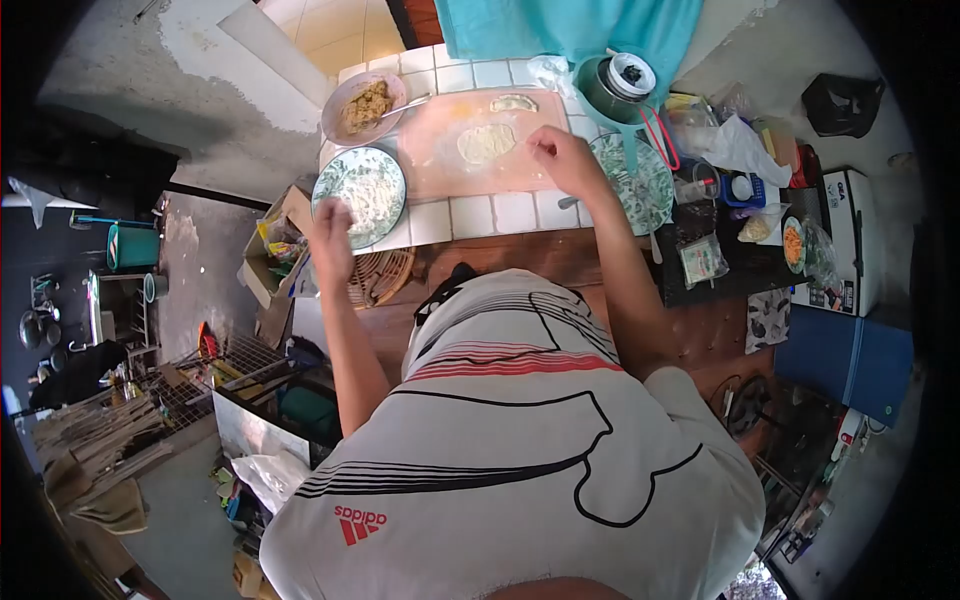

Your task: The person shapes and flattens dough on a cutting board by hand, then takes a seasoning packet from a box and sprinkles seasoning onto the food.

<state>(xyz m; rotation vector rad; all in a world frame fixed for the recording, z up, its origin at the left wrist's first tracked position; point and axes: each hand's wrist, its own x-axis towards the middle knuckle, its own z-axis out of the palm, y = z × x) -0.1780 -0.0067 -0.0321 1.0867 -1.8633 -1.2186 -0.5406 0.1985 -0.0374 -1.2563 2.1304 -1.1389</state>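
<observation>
The flat dough (487,145) lay on the pink board (430,172), almost round, its longer axis going left to right; beyond it, 1 folded piece (514,103) lay the same way. The right hand (562,160), beside the dough, had its fingers bent, nearly together; the left hand (333,228) curled its fingers over the flour bowl (332,171). Whether either hand held something, I could not tell

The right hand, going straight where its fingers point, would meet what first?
Probably the right hand would meet the flat dough on the pink board, though its height is unclear.
</observation>
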